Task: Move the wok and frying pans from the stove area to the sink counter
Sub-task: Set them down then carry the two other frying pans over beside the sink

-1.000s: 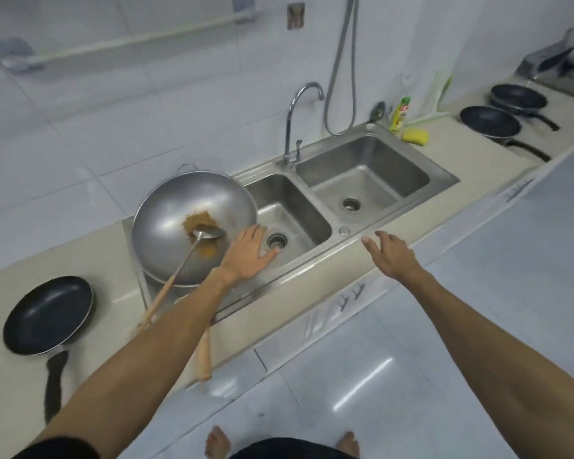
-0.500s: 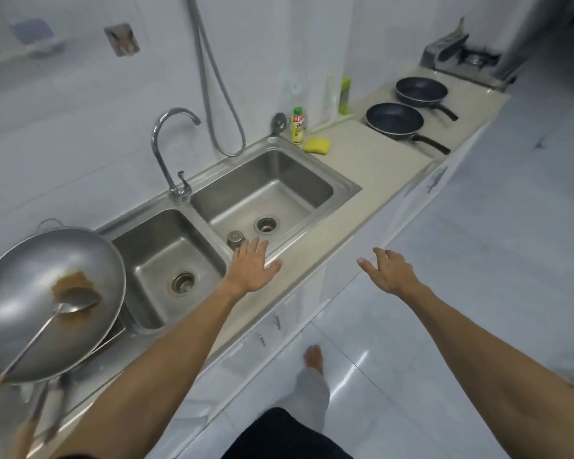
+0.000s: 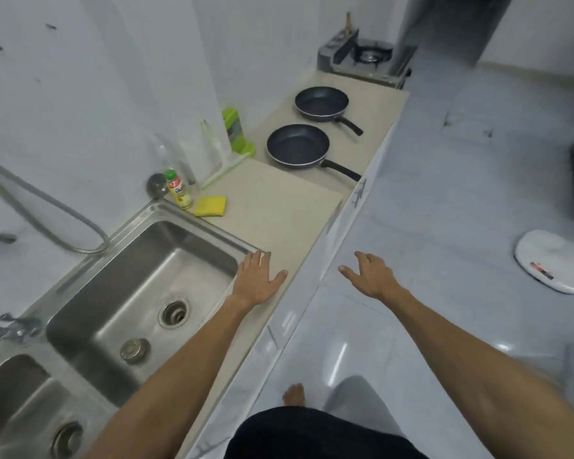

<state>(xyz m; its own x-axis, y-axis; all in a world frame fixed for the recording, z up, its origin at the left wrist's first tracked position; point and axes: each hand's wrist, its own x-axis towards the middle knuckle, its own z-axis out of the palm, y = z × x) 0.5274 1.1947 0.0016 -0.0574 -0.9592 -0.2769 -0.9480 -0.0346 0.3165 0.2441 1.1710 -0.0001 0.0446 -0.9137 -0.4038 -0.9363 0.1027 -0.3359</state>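
Two pans wait far ahead on the table.

Both hands are empty with fingers spread: left hand (image 3: 257, 283) over the table (image 3: 279, 207) edge by the sink (image 3: 140, 276), right hand (image 3: 371, 276) over the floor. The near frying pan (image 3: 297, 145) and far frying pan (image 3: 321, 103) are round, dark and smooth. Their long handles point right, so the right hand looks closer to them.

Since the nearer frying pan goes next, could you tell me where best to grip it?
Grip the nearer pan by its black handle, coming from the floor side. The handle sticks out toward the counter's front edge, clear of the farther pan, so the empty right hand could probably wrap it.
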